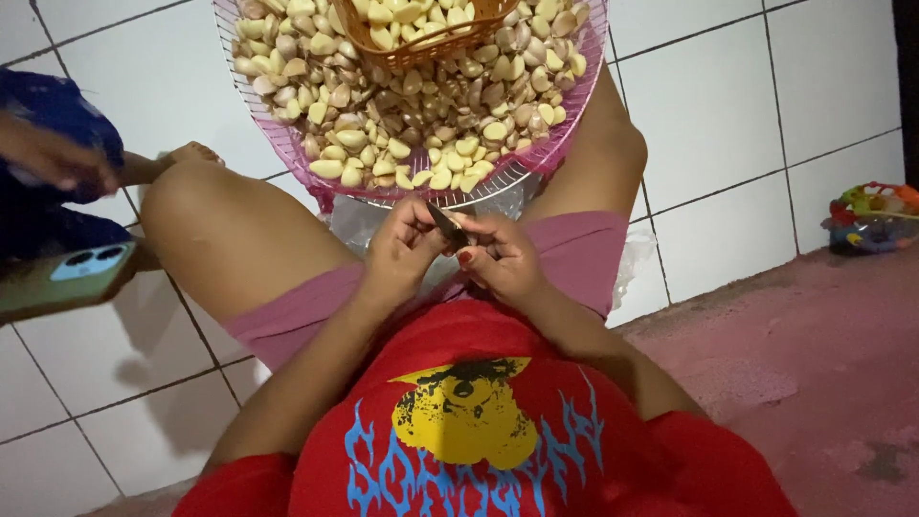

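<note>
Nearest, one red shirt (498,431) with a yellow and blue print, filling the bottom of the view. Just beyond, pink shorts (306,302) over two bent bare legs, knees spread to either side.

Between the knees, two hands close together. Left hand (402,251) curled shut, fingers folded around something small, too hidden to name; possibly a clove. Right hand (503,260) closed on one small knife (446,224), dark blade slanting up and left toward the left hand's fingertips, blade tip just at them. One red-painted thumbnail showing on the right hand.

Directly past the hands, one round pink mesh tray (287,144) resting across the legs, heaped with garlic cloves (412,115), far too many to count, some pale and peeled, some in brownish skin. On top of the heap at the far edge, one orange basket (421,48), only partly in view, holding more pale cloves.

Under everything, white tiled floor (728,115), turning to reddish concrete at right.

Off to the left, one phone (67,280) with a light blue camera block, and part of another person in dark blue (48,115). Far right, one colourful plastic toy (873,218) on the floor.
</note>
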